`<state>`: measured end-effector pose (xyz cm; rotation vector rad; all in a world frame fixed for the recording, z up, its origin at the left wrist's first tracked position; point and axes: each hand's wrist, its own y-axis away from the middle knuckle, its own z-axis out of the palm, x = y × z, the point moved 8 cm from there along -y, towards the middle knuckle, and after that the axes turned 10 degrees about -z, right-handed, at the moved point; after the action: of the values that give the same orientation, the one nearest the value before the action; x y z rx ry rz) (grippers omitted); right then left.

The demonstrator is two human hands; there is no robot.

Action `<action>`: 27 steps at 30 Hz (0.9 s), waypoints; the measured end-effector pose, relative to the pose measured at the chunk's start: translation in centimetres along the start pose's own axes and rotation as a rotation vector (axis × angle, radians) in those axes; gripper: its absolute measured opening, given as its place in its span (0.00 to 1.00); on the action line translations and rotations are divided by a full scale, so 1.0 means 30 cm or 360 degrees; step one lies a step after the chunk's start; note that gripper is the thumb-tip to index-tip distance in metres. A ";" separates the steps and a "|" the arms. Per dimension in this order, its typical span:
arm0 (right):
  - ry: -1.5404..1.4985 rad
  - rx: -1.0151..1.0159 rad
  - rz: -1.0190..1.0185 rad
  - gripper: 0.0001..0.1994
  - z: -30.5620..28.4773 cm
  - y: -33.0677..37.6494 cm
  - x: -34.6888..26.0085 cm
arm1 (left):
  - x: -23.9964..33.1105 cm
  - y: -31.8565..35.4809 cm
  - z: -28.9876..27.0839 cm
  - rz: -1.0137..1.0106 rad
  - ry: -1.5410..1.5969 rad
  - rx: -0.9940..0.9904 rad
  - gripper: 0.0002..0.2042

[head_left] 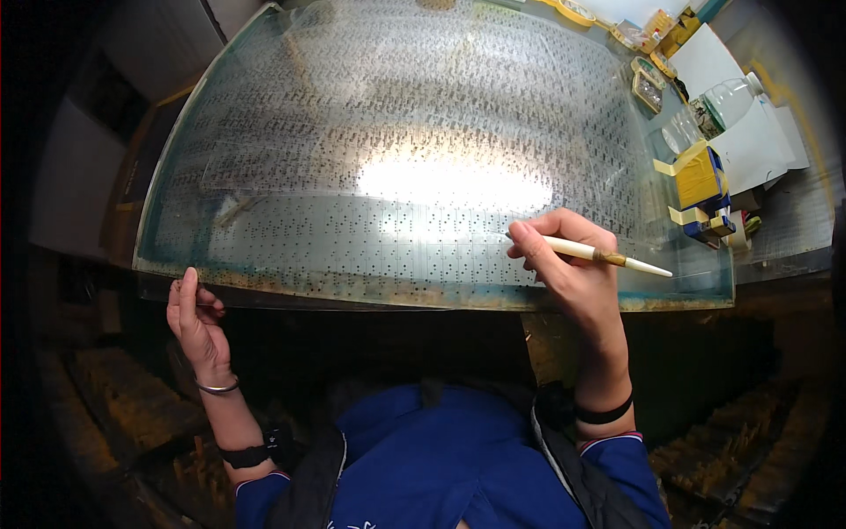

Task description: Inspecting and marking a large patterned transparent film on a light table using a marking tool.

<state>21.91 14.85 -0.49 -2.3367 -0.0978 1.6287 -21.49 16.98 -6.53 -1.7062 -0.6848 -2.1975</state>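
My right hand (577,269) grips a slim white pen-like tool (573,248) with a brown band and a tapered back end. Its working tip, by my fingertips, is too small to make out. Under it lies a clear sheet (352,231) printed with rows of small dark dots. At the near left edge of the glass-topped table (167,189), my left hand (199,326) rests a fingertip on the rim. The other fingers are loosely bent, and nothing shows in them. Farther back, more clear sheets (379,106) bear dense dark marks under a bright glare.
On the right stand a yellow-and-blue tape dispenser (701,189) with loose tape ends and a clear plastic bottle (718,113) lying on its side. White paper (758,145) lies beside them. Tape rolls (648,84) sit along the far right edge.
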 end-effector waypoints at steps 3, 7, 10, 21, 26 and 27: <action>-0.0064 -0.0004 0.0009 0.07 -0.001 0.003 0.010 | -0.002 -0.004 0.000 0.0007 -0.0002 -0.0004 0.07; -0.0076 0.0052 0.0033 0.07 0.000 0.003 0.000 | -0.006 -0.006 0.000 0.0017 -0.0010 -0.0026 0.07; -0.0045 -0.0011 -0.0036 0.07 0.005 0.001 0.003 | 0.001 0.001 0.003 0.0034 -0.0012 -0.0018 0.08; -0.0083 -0.0022 0.0033 0.07 0.007 0.002 0.008 | 0.001 -0.002 0.008 0.0039 -0.0041 -0.0052 0.09; -0.0084 -0.0045 0.0011 0.07 0.010 0.003 0.006 | 0.000 -0.003 0.004 0.0050 -0.0045 -0.0051 0.09; -0.0093 -0.0073 0.0030 0.07 0.014 0.001 0.004 | 0.001 -0.005 0.003 0.0048 -0.0040 -0.0053 0.09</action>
<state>21.56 14.94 -0.74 -2.3306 -0.1270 1.7220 -21.50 17.17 -6.51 -1.7513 -0.6279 -2.1827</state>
